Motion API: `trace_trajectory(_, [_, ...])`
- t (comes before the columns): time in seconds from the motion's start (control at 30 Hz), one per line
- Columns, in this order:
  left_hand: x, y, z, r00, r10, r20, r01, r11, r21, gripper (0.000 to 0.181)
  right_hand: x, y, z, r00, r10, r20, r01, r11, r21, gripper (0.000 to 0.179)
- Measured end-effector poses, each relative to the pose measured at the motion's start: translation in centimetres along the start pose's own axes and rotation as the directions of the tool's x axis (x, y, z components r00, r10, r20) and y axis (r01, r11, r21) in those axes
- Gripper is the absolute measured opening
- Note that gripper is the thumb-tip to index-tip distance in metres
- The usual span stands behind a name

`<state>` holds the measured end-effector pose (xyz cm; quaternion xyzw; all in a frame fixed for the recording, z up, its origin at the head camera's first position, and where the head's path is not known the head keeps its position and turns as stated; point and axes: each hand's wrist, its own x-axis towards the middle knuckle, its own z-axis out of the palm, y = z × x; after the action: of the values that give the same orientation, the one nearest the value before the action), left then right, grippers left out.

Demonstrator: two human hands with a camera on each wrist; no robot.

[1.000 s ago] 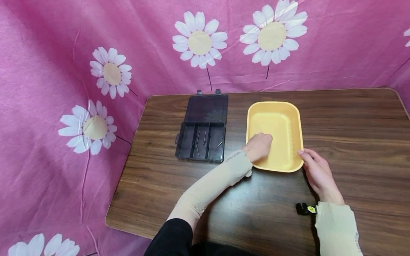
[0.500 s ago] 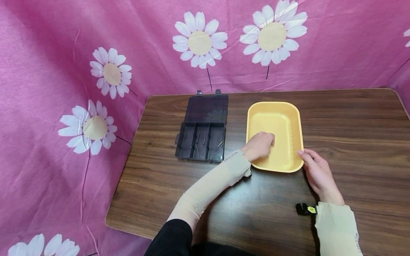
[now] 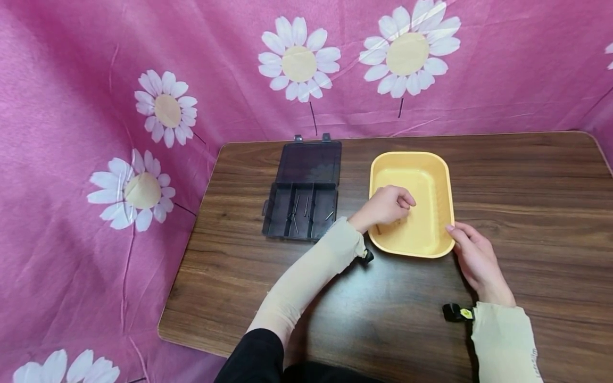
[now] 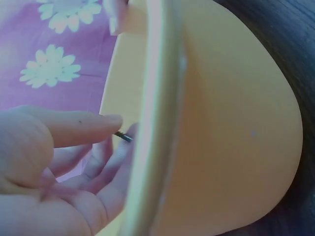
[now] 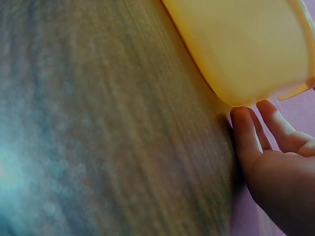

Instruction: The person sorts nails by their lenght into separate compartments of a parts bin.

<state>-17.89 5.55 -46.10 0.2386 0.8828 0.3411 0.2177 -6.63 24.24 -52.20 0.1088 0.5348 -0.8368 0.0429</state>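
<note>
My left hand (image 3: 387,205) is over the left part of a yellow plastic tray (image 3: 421,242). In the left wrist view, its thumb and fingers pinch a thin dark metal screw (image 4: 123,136), partly hidden by the fingers and tray rim. A small thin piece (image 3: 378,230) shows at the tray's near left corner. My right hand (image 3: 476,260) holds the tray's near right corner, thumb over the rim and fingers against the outer wall. To the left lies a dark organizer box (image 3: 275,215) with its lid open. Several thin metal screws (image 3: 295,223) lie in its middle and right compartments.
The box's lid (image 3: 308,162) lies back toward the far table edge. Dark wood-grain table (image 3: 536,202) surrounds the tray. A pink flowered cloth (image 3: 215,64) hangs behind and at the left. Small black wrist devices (image 3: 451,313) stick out from the sleeves.
My left hand has lifted from the tray's floor and shifted slightly up and left, fingers now pinching a screw. My right hand, the tray and the box have not moved.
</note>
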Motion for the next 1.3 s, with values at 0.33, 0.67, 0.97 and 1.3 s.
trace_trajectory(0.33, [-0.8, -0.4, -0.8, 0.993, -0.113, 0.017, 0.105, 0.85, -0.516, 0.02, -0.1, 0.0, 0.1, 1.0, 0.019, -0.016, -0.019, 1.0, -0.021, 0.018])
trace_trajectory(0.67, [-1.5, -0.9, -1.6, 0.989, -0.149, 0.006, 0.115, 0.74, -0.662, 0.022, 0.0, 0.1, 0.1, 1.0, 0.026, -0.015, -0.026, 0.999, -0.023, 0.02])
trace_trajectory(0.97, [-2.7, -1.6, -2.5, 0.989, -0.135, 0.057, 0.126, 0.589, -0.799, 0.027, 0.0, 0.1, 0.2, 0.998, 0.049, -0.046, -0.052, 0.997, -0.063, 0.019])
trace_trajectory(1.3, [-4.4, -2.8, -3.7, 0.989, -0.134, 0.055, 0.113, 0.476, -0.872, 0.027, 0.1, 0.3, 0.1, 0.999, 0.035, -0.024, -0.035, 0.999, -0.01, 0.018])
